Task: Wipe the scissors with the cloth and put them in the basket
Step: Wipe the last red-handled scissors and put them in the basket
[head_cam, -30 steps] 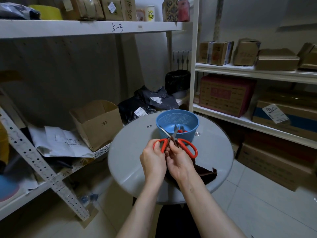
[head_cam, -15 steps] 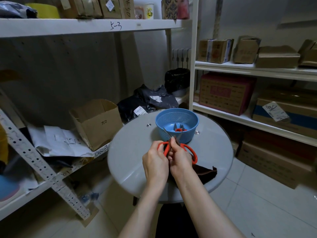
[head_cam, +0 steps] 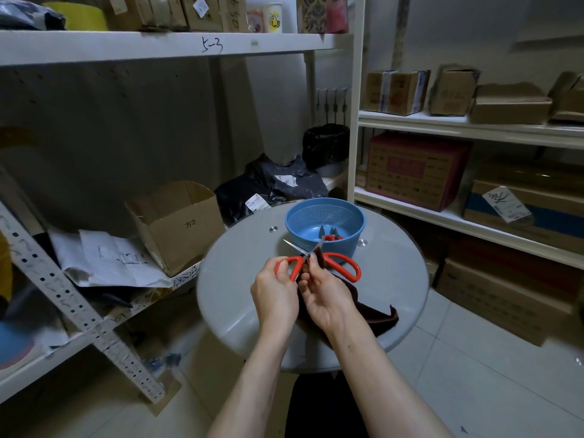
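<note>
head view: left hand [head_cam: 275, 298] grips the scissors [head_cam: 339, 256] by one red handle loop, blades spread, above the round table [head_cam: 237, 279], just in front of the blue basket [head_cam: 316, 213]. right hand [head_cam: 325, 295] pinches the brown cloth [head_cam: 369, 314] around a blade near the pivot; the cloth's tail lies on the table.

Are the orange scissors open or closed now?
Open. The scissors show two blades spread in a V with handle loops apart. Left hand grips one loop; right hand pinches the cloth.
</note>
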